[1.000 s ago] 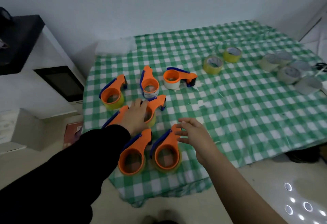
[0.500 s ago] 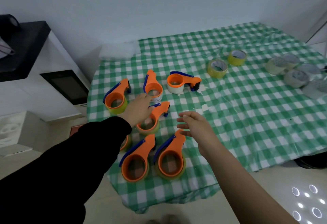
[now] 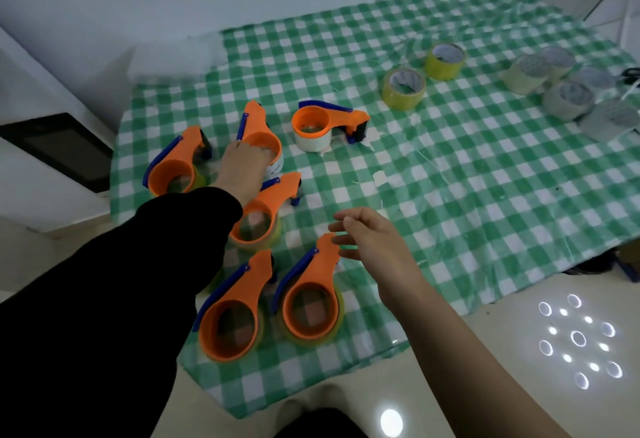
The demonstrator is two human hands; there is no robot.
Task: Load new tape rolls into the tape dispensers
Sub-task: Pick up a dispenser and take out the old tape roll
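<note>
Several orange tape dispensers with blue levers lie on the green checked tablecloth (image 3: 485, 174). My left hand (image 3: 240, 169), in a black sleeve, lies on the rear middle dispenser (image 3: 254, 126), its fingers curled down into the ring over a white roll. Beside it are the left dispenser (image 3: 173, 167) and one holding a white roll (image 3: 325, 126). Nearer me lie three more (image 3: 268, 207), (image 3: 235, 309), (image 3: 311, 299). My right hand (image 3: 374, 240) hovers with relaxed fingers, holding nothing, over the tip of the front right one. Two yellow tape rolls (image 3: 403, 87), (image 3: 445, 60) stand further back.
Several pale and grey tape rolls (image 3: 568, 100) cluster at the table's far right. A white cabinet with a black panel (image 3: 59, 153) stands left of the table. A clear plastic bag (image 3: 173, 56) lies at the back left corner. The table's front edge drops to a glossy floor (image 3: 519, 351).
My left hand has moved forward from the middle dispenser onto the rear middle one. My right hand has stayed above the front right dispenser's tip. The camera has moved closer.
</note>
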